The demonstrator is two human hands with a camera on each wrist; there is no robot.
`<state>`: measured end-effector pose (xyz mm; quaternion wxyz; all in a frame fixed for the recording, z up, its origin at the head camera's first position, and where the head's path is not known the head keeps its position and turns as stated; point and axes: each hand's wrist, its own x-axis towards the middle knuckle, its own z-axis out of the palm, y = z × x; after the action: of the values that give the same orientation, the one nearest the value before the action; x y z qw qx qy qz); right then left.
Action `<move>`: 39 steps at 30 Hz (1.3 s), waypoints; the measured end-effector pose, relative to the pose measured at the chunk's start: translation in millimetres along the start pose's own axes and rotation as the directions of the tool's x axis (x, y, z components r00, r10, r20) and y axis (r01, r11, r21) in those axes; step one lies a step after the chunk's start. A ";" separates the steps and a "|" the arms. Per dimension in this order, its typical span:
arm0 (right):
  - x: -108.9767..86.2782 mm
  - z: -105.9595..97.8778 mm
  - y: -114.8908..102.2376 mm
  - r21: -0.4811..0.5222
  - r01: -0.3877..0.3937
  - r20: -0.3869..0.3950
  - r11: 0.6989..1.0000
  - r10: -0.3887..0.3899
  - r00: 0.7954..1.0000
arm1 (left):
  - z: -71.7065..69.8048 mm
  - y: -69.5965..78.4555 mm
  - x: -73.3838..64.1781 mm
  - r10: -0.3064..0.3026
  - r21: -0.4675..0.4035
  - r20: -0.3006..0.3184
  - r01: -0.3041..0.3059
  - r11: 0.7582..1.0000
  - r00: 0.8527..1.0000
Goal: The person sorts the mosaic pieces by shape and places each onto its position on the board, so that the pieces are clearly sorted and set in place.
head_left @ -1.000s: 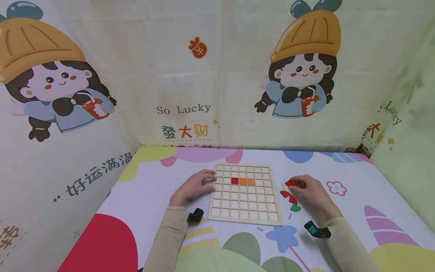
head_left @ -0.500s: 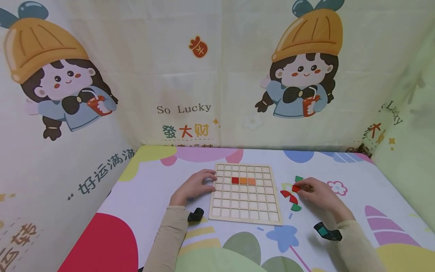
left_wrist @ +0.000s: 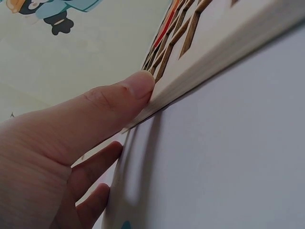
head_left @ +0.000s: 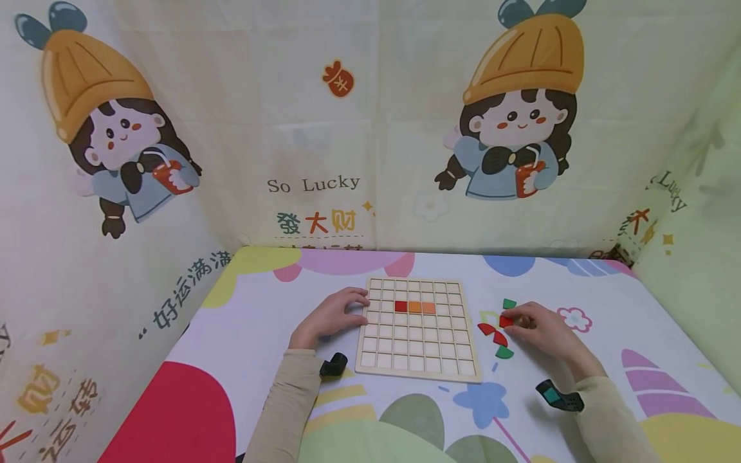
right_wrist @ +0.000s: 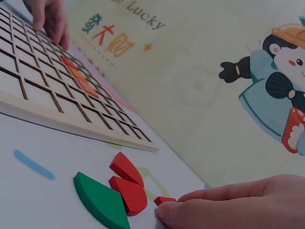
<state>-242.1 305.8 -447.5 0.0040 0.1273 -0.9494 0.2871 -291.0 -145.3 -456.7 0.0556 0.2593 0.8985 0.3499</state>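
My right hand point(head_left: 547, 329) pinches a small red piece point(head_left: 505, 321) between thumb and fingertips, low over the table to the right of the wooden grid board point(head_left: 417, 377). Just left of those fingers lie two red quarter-circle pieces point(right_wrist: 126, 193), with a green quarter-circle piece point(right_wrist: 97, 200) beside them. Another green piece point(head_left: 509, 303) lies behind the fingertips. My left hand point(head_left: 330, 315) rests at the board's left edge, its thumb point(left_wrist: 140, 85) against the rim. In one row of the grid sit a red square point(head_left: 401, 307), an orange square point(head_left: 414, 307) and a light orange square point(head_left: 428, 308).
A printed cloth covers the table point(head_left: 278, 289). Behind and at both sides stands a fabric backdrop point(head_left: 405, 148) with cartoon figures. A black wrist device point(head_left: 559, 395) is strapped on the right sleeve, another point(head_left: 333, 365) on the left.
My right hand has shifted right and slightly nearer with the red piece, then stays almost still. The green piece behind it has come into view. My left hand keeps its place at the board.
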 end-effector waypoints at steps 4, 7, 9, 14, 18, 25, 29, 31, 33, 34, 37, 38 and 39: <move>-1.1 0.0 -0.8 0.013 0.017 -0.005 1.000 -0.017 1.000 | -1.0 1.5 -0.3 -0.002 -0.004 -0.001 0.002 1.000 1.000; -1.9 0.0 -0.8 0.011 0.041 -0.018 0.999 -0.041 0.999 | -1.3 2.2 -0.6 -0.010 -0.009 -0.001 0.010 1.000 1.000; -2.4 -0.1 -0.8 0.009 0.052 -0.023 0.999 -0.052 0.998 | -1.3 2.3 -0.7 -0.013 -0.010 0.000 0.013 1.000 1.000; -2.2 0.1 0.2 0.021 0.005 -0.021 1.000 -0.005 1.000 | -0.6 1.0 -0.4 -0.001 -0.003 0.001 0.001 1.000 1.000; -1.0 -0.9 0.1 0.033 -0.030 -0.032 0.999 0.032 0.999 | -0.2 -0.5 0.2 0.010 0.005 0.000 -0.010 1.000 1.000; 3.1 -2.1 -4.3 0.044 -0.006 -0.071 0.999 0.009 0.997 | -0.1 -1.3 0.5 0.001 0.009 -0.001 -0.001 1.000 1.000; 6.4 -0.6 -9.7 0.049 0.016 -0.075 0.999 -0.013 0.997 | 0.2 -1.1 0.1 0.003 0.007 -0.001 -0.003 1.000 1.000; 8.8 0.7 -13.2 0.045 0.030 -0.080 0.999 -0.027 0.996 | 0.2 -1.2 0.0 0.004 0.004 0.000 -0.004 1.000 1.000; 11.6 2.1 -17.2 0.052 0.044 -0.085 0.998 -0.039 0.996 | 0.3 -1.3 0.1 0.004 0.005 -0.001 -0.004 1.000 1.000; 13.0 2.8 -19.4 0.060 0.045 -0.089 0.997 -0.039 0.995 | 0.3 -1.4 0.3 0.004 0.004 -0.002 -0.004 1.000 1.000; 17.6 4.9 -25.4 0.087 0.026 -0.092 0.996 -0.018 0.996 | 0.7 -1.8 0.9 0.007 0.008 -0.004 -0.007 1.000 1.000; 19.0 5.5 -27.5 0.099 0.015 -0.090 0.995 -0.006 0.996 | 0.8 -2.0 1.0 0.005 0.009 -0.002 -0.005 1.000 1.000; 20.5 6.1 -29.3 0.108 0.003 -0.088 0.994 0.007 0.996 | 0.8 -2.0 1.1 0.003 0.010 0.000 -0.003 1.000 1.000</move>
<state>-254.4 274.0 -435.0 0.0389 0.1134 -0.9315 0.3434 -292.6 -145.5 -458.6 0.0539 0.2609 0.8998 0.3455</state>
